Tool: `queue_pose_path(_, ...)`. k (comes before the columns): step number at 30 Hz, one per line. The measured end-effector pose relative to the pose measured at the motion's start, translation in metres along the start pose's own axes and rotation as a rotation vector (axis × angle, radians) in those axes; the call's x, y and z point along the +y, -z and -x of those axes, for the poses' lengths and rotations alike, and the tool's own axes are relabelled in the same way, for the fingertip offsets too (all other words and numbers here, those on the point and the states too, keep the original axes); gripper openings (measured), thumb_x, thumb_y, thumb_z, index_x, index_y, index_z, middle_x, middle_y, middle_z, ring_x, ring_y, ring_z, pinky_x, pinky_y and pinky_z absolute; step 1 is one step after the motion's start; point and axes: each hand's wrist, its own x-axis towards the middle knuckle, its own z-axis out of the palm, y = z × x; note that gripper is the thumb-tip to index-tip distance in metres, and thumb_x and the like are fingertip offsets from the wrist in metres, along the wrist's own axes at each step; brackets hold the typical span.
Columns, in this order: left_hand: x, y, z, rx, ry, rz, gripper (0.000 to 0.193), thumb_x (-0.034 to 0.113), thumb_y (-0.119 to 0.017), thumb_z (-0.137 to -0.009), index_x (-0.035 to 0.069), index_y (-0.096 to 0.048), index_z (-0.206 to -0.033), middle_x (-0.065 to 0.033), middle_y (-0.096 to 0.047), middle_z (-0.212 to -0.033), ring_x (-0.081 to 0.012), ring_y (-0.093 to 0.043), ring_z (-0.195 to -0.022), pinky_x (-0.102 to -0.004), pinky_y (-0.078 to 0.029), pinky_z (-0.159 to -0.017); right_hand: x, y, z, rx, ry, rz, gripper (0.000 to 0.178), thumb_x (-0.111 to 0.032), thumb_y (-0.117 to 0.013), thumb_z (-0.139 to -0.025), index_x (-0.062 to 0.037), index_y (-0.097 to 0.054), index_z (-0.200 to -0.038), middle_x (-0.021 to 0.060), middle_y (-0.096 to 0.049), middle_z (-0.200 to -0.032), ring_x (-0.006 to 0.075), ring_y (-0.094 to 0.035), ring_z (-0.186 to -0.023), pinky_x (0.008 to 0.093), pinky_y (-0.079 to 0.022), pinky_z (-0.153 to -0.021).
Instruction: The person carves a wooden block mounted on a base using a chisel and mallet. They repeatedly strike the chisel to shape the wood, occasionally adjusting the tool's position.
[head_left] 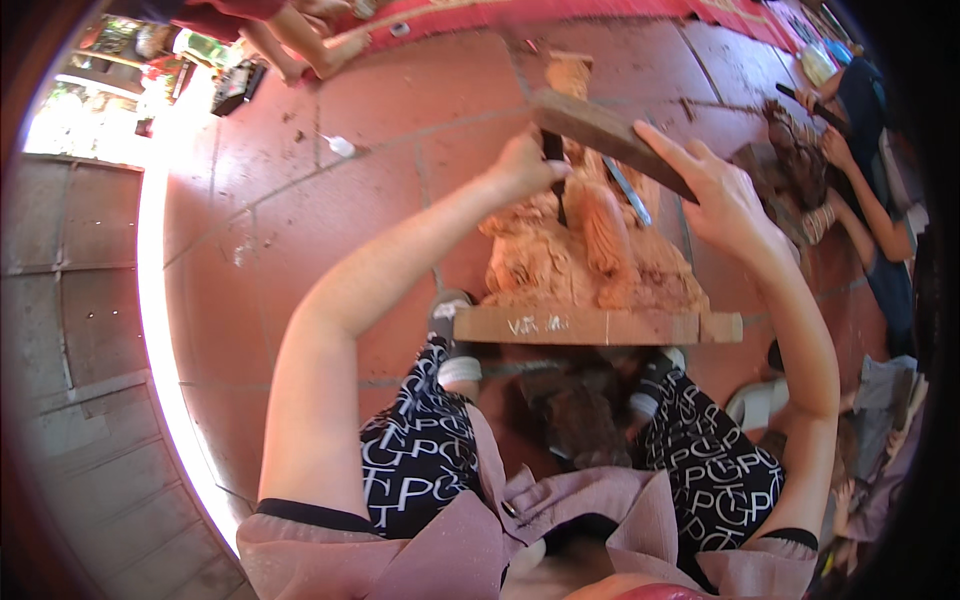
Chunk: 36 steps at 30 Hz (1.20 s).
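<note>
The left hand [524, 166] has its fingers round a chisel [554, 148], likely to steady it against the carving [603, 235]; the right hand [718, 190] clasps a bat [605, 133] near the chisel's top.

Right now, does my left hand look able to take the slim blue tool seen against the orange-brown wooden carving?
Probably not: your left hand grips a dark narrow tool, and the brown wooden block in your right hand appears close to the slim blue tool.
</note>
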Motion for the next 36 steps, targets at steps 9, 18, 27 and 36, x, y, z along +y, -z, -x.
queue_pose_path(9,0.030,0.068,0.019,-0.131,-0.018,0.168,0.043,0.014,-0.070,-0.092,-0.001,-0.047,-0.125,-0.0144,-0.064,-0.107,-0.0267,-0.071,-0.099,-0.0408,-0.064,-0.080,-0.016,-0.021,0.101,-0.224,-0.434,-1.132,0.082,-0.001,-0.069,-0.077,-0.0056,-0.036,-0.152,0.0027,-0.059,-0.098,0.0090,-0.057,-0.080,0.0248,-0.049,-0.064)
queue_pose_path(18,0.004,0.069,0.040,0.026,-0.097,0.241,0.035,0.010,-0.064,-0.096,0.001,-0.047,-0.126,-0.0128,-0.064,-0.113,-0.0286,-0.069,-0.106,-0.0399,-0.062,-0.088,0.000,-0.055,0.138,-0.230,-0.547,-1.177,0.068,0.000,-0.068,-0.078,-0.0017,-0.043,-0.142,0.0027,-0.060,-0.093,0.0094,-0.057,-0.073,0.0251,-0.048,-0.064)
queue_pose_path(27,0.021,0.021,0.020,-0.102,-0.238,0.001,0.044,0.006,-0.077,-0.086,0.007,-0.053,-0.123,0.0010,-0.058,-0.099,-0.0082,-0.060,-0.089,-0.0268,-0.053,-0.076,0.001,-0.060,0.140,-0.103,-0.656,-1.397,0.061,0.000,-0.069,-0.079,0.0010,-0.046,-0.135,0.0065,-0.061,-0.088,0.0128,-0.058,-0.062,0.0265,-0.048,-0.056)
queue_pose_path(36,0.037,-0.005,0.010,-0.240,-0.389,-0.207,0.050,0.011,-0.079,-0.084,0.005,-0.054,-0.126,-0.0116,-0.063,-0.117,-0.0198,-0.064,-0.098,-0.0347,-0.055,-0.084,0.006,-0.064,0.140,-0.133,-0.617,-1.439,0.056,-0.002,-0.068,-0.080,0.0025,-0.048,-0.132,0.0054,-0.060,-0.088,0.0111,-0.058,-0.062,0.0260,-0.048,-0.055)
